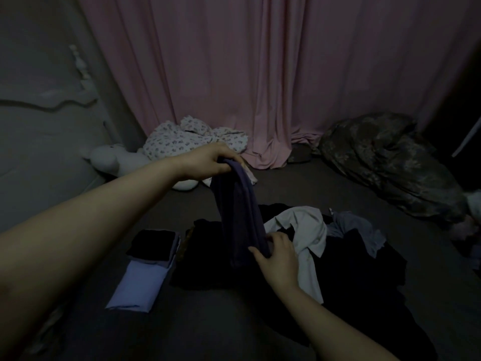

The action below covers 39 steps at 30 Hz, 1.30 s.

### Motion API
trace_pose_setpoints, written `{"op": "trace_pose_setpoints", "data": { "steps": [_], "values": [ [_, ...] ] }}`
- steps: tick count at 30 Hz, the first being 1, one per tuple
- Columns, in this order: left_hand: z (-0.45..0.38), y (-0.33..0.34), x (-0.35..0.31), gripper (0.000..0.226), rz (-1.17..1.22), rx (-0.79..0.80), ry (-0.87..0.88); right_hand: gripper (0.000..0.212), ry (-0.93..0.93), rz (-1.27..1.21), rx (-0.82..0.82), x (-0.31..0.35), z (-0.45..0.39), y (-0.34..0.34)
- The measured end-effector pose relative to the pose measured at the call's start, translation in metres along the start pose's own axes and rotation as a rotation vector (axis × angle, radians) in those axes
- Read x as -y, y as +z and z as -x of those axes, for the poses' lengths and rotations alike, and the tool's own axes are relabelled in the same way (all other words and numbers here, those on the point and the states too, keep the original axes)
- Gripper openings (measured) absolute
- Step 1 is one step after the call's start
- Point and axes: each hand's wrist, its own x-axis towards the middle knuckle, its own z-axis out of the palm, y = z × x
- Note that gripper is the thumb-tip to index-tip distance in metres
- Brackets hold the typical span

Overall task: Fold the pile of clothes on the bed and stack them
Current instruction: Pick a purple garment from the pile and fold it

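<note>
A dark purple garment (240, 212) hangs in a long bunch above the bed. My left hand (208, 160) grips its top end, raised over the pile. Lower down, my right hand (277, 254) holds the garment's bottom end, thumb and fingers curled round it. Beneath lies the loose pile of clothes (351, 256): mostly black pieces, a white shirt (309, 230) and a pale grey-blue piece (359, 227). To the left sits a small stack: a folded black garment (152, 243) on top of a folded light blue one (140, 285).
The dark bed sheet (197, 321) runs under everything. At the back left lie a white plush toy (114, 157) and a floral-print cloth (192, 139). A camouflage-pattern blanket (390, 162) is heaped at the right. Pink curtains (260, 74) hang behind.
</note>
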Motion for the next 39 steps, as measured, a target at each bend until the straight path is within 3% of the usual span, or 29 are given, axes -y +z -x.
{"op": "trace_pose_setpoints", "data": {
  "steps": [6,10,13,19,24,26,30,33,35,39],
  "values": [
    [0.004,0.002,-0.003,0.03,-0.011,0.003,0.01,0.016,-0.109,-0.03,-0.02,0.013,-0.008,0.0],
    [0.012,-0.003,0.013,0.025,-0.108,-0.047,-0.085,0.017,0.112,-0.211,0.061,-0.006,-0.02,-0.029],
    [0.019,0.003,0.034,0.024,-0.105,-0.024,-0.139,0.012,0.176,-0.239,0.022,-0.013,-0.043,-0.057],
    [0.025,0.029,0.07,0.021,-0.071,-0.218,-0.252,0.019,-0.026,0.009,0.073,-0.015,-0.087,-0.082],
    [0.033,0.036,0.09,0.023,-0.095,-0.286,-0.261,0.051,-0.487,0.412,0.18,0.0,-0.096,-0.117],
    [0.037,0.037,0.095,0.022,-0.081,-0.324,-0.27,0.054,-0.619,0.506,0.203,-0.002,-0.101,-0.122],
    [0.039,0.038,0.097,0.021,-0.071,-0.365,-0.26,0.035,-0.505,0.33,0.21,0.002,-0.105,-0.119],
    [0.039,0.034,0.098,0.021,-0.056,-0.407,-0.258,0.026,-0.722,0.333,0.114,0.006,-0.101,-0.11],
    [0.039,0.028,0.098,0.021,-0.041,-0.432,-0.266,0.023,-0.783,0.325,0.146,0.006,-0.1,-0.104],
    [0.036,0.014,0.097,0.021,-0.034,-0.439,-0.247,0.027,-0.58,0.097,0.212,0.008,-0.097,-0.091]
  ]
}}
